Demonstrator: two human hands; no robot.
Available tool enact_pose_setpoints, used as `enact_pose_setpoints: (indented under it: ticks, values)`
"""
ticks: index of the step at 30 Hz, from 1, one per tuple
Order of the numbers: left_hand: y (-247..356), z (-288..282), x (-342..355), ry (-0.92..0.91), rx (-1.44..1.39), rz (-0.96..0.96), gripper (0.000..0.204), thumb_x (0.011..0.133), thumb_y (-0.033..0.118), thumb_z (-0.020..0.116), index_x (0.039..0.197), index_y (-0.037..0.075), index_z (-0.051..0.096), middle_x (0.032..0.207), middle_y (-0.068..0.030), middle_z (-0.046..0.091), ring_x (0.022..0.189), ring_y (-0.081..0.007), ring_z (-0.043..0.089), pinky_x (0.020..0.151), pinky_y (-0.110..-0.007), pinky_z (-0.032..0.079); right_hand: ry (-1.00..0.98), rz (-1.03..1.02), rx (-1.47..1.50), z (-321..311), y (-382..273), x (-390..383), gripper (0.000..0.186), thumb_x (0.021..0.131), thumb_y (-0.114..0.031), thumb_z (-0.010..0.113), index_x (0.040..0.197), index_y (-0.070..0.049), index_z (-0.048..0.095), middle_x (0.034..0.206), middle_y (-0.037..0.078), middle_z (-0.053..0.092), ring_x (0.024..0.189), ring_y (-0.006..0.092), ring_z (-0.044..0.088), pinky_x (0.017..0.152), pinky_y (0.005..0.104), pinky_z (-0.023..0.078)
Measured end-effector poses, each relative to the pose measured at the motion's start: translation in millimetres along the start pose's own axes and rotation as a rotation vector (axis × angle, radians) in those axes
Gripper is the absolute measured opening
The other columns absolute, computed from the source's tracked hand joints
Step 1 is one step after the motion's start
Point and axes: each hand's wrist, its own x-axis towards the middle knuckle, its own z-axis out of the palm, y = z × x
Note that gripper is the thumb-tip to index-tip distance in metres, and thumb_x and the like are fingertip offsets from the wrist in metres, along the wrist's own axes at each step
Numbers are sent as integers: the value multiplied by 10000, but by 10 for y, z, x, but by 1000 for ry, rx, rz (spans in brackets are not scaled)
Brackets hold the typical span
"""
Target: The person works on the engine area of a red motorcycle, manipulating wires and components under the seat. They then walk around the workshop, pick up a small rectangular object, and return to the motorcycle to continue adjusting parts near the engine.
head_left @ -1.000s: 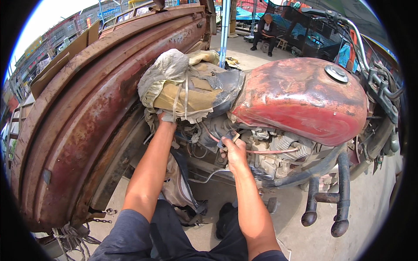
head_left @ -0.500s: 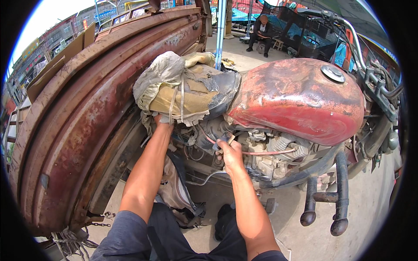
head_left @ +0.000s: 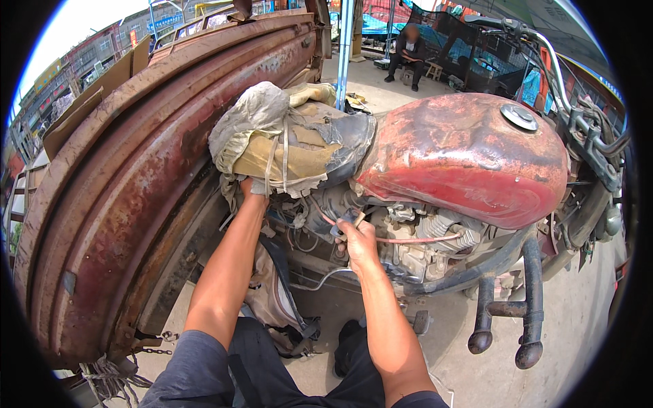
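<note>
An old motorcycle stands before me with a worn red fuel tank (head_left: 462,163) and a torn seat (head_left: 309,143) covered in cloth and tied with strips. My left hand (head_left: 253,192) reaches in under the seat's ragged edge; its fingers are hidden there. Beside the engine (head_left: 422,245), my right hand (head_left: 358,241) is closed around a small dark piece with a tan end (head_left: 359,218) poking out above the thumb; I cannot tell what kind of thing it is. A reddish cable (head_left: 415,239) runs from near that hand to the engine's finned cylinder.
A rusty red cargo bed side (head_left: 183,122) rises close on my left. Below the seat sits a beige and black bag (head_left: 275,285). A black crash bar (head_left: 507,308) juts out at right. Past the motorcycle, a person (head_left: 408,54) sits near a blue post (head_left: 345,54).
Both hands stay in nearly the same places, the right one still closed on the small piece. The view has shifted only slightly.
</note>
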Motion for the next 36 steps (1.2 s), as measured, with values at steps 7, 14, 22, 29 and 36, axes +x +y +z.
enact_pose_setpoints:
  ticks: [7, 14, 22, 29, 36]
  values:
    - [-4, 12, 55, 4, 40, -28, 414, 987, 243, 465, 1379, 115, 428, 1341, -83, 523, 1172, -239, 555, 958, -420, 487, 1, -14, 11, -38, 13, 5, 177, 857, -162, 629, 954, -14, 614, 739, 14, 591, 538, 97, 552, 432, 226, 408]
    - [-35, -12, 62, 14, 89, -57, 422, 988, 267, 455, 1382, 117, 425, 1342, -81, 523, 1175, -245, 553, 962, -429, 484, 10, -10, 25, -39, -17, -16, 122, 848, -146, 628, 889, -32, 610, 707, 12, 589, 539, 97, 546, 430, 227, 400]
    - [-49, 49, 46, 73, 174, 18, 433, 990, 295, 444, 1385, 120, 420, 1343, -78, 524, 1179, -251, 552, 966, -439, 481, 31, -2, 16, -34, -48, -33, 111, 850, -159, 627, 839, -55, 593, 695, 14, 589, 526, 98, 536, 423, 228, 389]
    - [-83, 6, 11, 82, 203, 5, 443, 991, 320, 434, 1388, 122, 417, 1344, -77, 524, 1182, -256, 550, 970, -448, 478, 13, -5, 14, 2, -44, -27, 91, 860, -144, 617, 874, -56, 599, 701, 10, 593, 538, 97, 538, 428, 229, 394]
    - [-107, 31, -34, 113, 197, 23, 440, 990, 312, 440, 1385, 121, 420, 1339, -76, 528, 1178, -254, 553, 968, -445, 481, 0, -5, 13, -7, -36, -30, 104, 862, -144, 617, 919, -58, 601, 714, 6, 594, 541, 95, 538, 427, 228, 396]
